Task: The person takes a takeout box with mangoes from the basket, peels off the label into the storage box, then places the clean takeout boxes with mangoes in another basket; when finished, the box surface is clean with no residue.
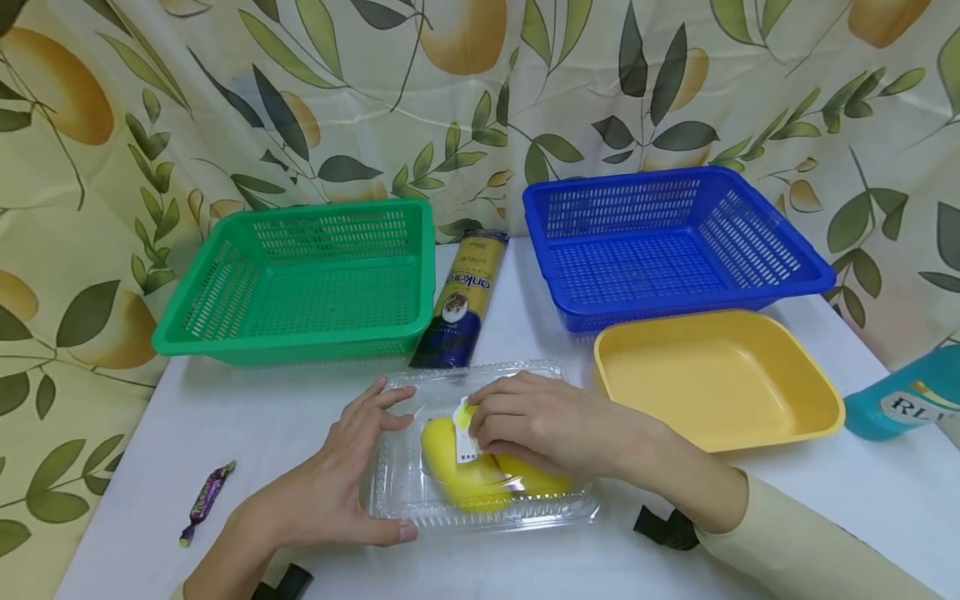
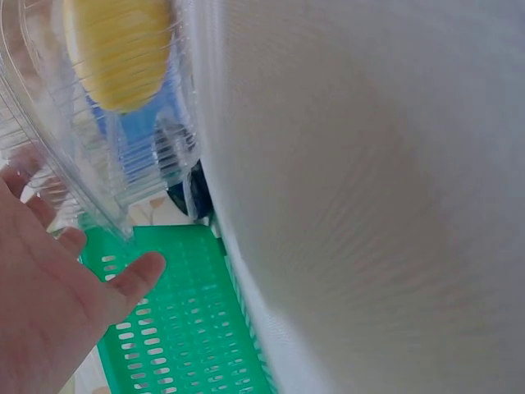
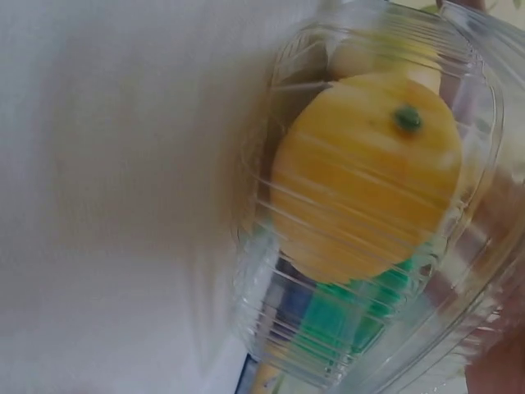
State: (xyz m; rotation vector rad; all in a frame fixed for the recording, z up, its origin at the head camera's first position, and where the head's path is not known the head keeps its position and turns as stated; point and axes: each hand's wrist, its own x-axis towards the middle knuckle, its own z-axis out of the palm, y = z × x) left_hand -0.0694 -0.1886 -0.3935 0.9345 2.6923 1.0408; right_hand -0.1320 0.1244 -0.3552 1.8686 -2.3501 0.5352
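Observation:
A clear plastic clamshell box [image 1: 401, 487] lies on the white table, with yellow fruits [image 1: 450, 467] inside. Through its ribbed side, one orange-yellow fruit [image 3: 369, 180] with a green stem spot shows in the right wrist view. My left hand [image 1: 337, 475] spreads along the box's left side, thumb at the near corner and fingertips by the far edge. From above, my right hand [image 1: 540, 421] reaches over the lid, its bent fingertips at a white label [image 1: 467, 442] with a yellow picture. I cannot tell whether they pinch the label or press on it.
Behind the box lie a green basket [image 1: 292, 346], a gold-and-blue packet [image 1: 465, 292] and a blue basket [image 1: 660, 312]. A yellow tub [image 1: 720, 383] stands right of the box, near a teal bottle [image 1: 885, 417]. At left is a purple wrapped candy [image 1: 206, 500]. A patterned cloth [image 1: 480, 125] hangs behind.

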